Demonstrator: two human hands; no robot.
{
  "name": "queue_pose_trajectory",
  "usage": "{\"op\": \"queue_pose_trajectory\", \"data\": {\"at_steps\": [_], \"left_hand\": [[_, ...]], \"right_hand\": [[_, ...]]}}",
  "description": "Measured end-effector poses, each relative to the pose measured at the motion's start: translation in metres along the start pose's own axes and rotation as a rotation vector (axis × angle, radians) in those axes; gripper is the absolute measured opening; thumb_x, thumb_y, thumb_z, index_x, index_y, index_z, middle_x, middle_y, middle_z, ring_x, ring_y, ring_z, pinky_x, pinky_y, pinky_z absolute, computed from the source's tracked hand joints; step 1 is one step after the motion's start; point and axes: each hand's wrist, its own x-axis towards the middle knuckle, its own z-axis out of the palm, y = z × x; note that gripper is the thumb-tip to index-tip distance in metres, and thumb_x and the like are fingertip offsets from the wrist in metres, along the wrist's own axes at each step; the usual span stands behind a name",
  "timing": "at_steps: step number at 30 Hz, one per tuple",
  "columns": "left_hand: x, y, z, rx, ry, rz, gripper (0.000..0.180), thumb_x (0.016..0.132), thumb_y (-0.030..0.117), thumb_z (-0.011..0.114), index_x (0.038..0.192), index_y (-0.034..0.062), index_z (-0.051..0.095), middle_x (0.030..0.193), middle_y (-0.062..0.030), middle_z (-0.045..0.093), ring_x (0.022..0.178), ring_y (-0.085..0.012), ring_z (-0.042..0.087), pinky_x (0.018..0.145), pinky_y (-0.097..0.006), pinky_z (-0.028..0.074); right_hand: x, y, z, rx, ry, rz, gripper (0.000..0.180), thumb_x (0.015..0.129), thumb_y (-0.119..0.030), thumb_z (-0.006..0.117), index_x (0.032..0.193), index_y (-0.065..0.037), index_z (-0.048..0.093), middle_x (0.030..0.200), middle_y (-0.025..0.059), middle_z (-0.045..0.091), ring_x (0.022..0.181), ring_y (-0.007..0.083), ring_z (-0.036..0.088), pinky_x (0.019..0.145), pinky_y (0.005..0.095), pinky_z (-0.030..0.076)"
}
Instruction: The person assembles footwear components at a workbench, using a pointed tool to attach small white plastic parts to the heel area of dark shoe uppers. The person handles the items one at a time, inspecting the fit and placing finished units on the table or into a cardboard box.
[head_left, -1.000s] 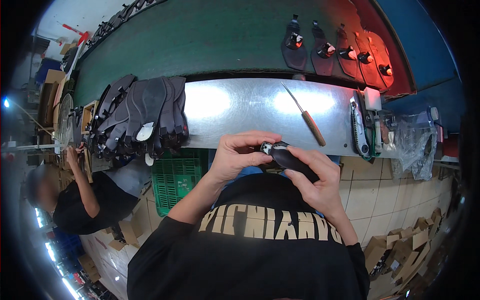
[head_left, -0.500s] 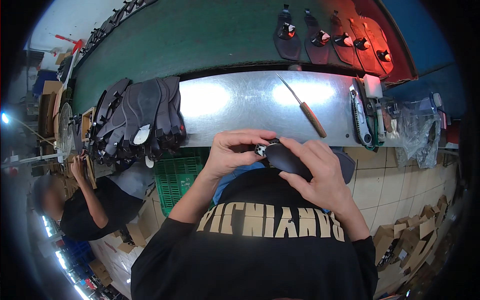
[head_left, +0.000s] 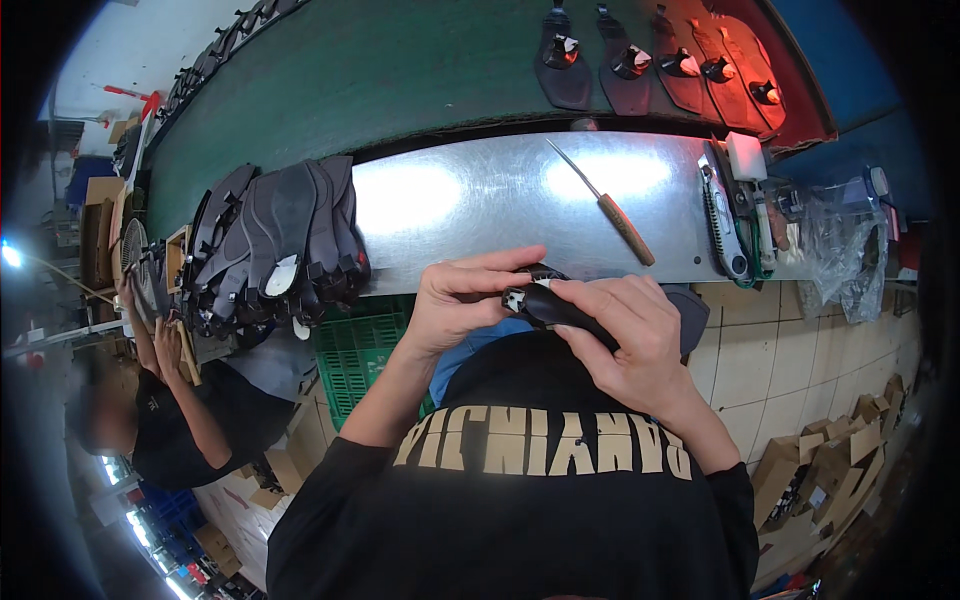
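Since half a second ago, the dark shoe piece has been turned so that its broad face shows less and its curved, narrower side shows more, while the co-worker at the far left now has both forearms raised. The piece is held in the air in front of the person's body, just off the near edge of the metal worktop, with small whitish patches at its left end. The left hand grips that end between thumb and fingers; the right hand clasps the body of the piece, fingers over the top and thumb beneath, and a broad dark end juts out beyond it. What the fingertips press on is partly hidden. If either grip slackened during a turn, the smooth-looking piece could slip and drop past the edge; uneven pressure might also crease or skew the whitish end. Beyond the hands lies an awl with a wooden handle, its bare spike pointing away; a careless reach could catch it. A cutter rests to the right, a heap of dark grey pieces to the left, with a green crate below.
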Motion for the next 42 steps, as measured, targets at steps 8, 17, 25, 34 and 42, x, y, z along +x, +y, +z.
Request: {"op": "queue_pose_trajectory", "data": {"at_steps": [8, 17, 25, 34, 42], "left_hand": [[0.003, 0.003, 0.002, 0.025, -0.005, -0.044, 0.038, 0.072, -0.015, 0.057, 0.106, -0.0012, 0.069, 0.124, -0.0249, 0.058, 0.105, -0.0263, 0.064, 0.086, -0.031, 0.055], [0.004, 0.011, 0.005, 0.199, -0.076, -0.018, 0.04, 0.071, -0.016, 0.055, 0.105, 0.0, 0.071, 0.122, -0.0224, 0.061, 0.102, -0.0201, 0.064, 0.079, -0.026, 0.052], [0.002, 0.003, 0.018, 0.122, 0.079, -0.206, 0.037, 0.085, -0.005, 0.052, 0.121, 0.0018, 0.062, 0.131, -0.0209, 0.054, 0.111, -0.0249, 0.061, 0.078, -0.029, 0.058], [0.0, -0.008, 0.023, 0.044, 0.174, -0.267, 0.038, 0.087, -0.004, 0.046, 0.12, 0.0037, 0.062, 0.128, -0.0211, 0.056, 0.103, -0.0239, 0.064, 0.07, -0.029, 0.061], [0.003, 0.002, 0.029, 0.063, 0.211, -0.348, 0.042, 0.08, -0.008, 0.051, 0.119, 0.0023, 0.063, 0.122, -0.0172, 0.061, 0.096, -0.0178, 0.066, 0.071, -0.025, 0.06]], "right_hand": [[-0.002, 0.002, 0.003, -0.021, 0.013, -0.013, 0.037, 0.068, -0.007, 0.074, 0.105, -0.006, 0.067, 0.081, 0.0057, 0.062, 0.069, 0.0216, 0.057, 0.063, 0.0332, 0.04], [0.001, 0.0, 0.001, -0.055, -0.072, 0.011, 0.039, 0.071, -0.008, 0.072, 0.109, -0.005, 0.065, 0.08, 0.0061, 0.058, 0.072, 0.0235, 0.058, 0.066, 0.0346, 0.043], [-0.001, 0.009, 0.01, 0.182, -0.015, 0.276, 0.03, 0.075, -0.007, 0.068, 0.105, -0.007, 0.065, 0.078, 0.01, 0.06, 0.074, 0.0279, 0.06, 0.068, 0.0373, 0.046], [-0.003, 0.012, 0.015, -0.002, -0.058, 0.157, 0.011, 0.074, -0.006, 0.068, 0.084, -0.009, 0.068, 0.074, 0.0039, 0.057, 0.072, 0.0225, 0.059, 0.064, 0.0347, 0.04], [0.002, 0.016, 0.009, -0.073, -0.17, 0.02, 0.015, 0.071, -0.01, 0.073, 0.086, -0.01, 0.069, 0.08, 0.0045, 0.054, 0.077, 0.022, 0.057, 0.067, 0.0347, 0.038]]}}
